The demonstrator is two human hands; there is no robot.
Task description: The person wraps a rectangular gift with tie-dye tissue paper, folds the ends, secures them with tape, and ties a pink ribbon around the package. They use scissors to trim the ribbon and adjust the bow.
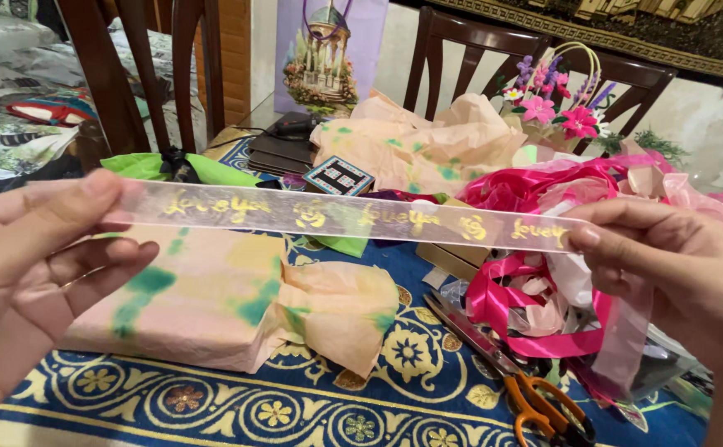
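head view | my left hand [26, 265] pinches one end of the sheer ribbon [336, 217] | my right hand [676, 273] pinches the other end | ribbon stretched level above the wrapped box [187, 298] | orange-handled scissors [518, 389] near right

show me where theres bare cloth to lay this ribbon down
Bare blue tablecloth runs along the near edge, below the wrapped parcel and left of the scissors. Right side is crowded with pink ribbon; the far side with tissue paper.
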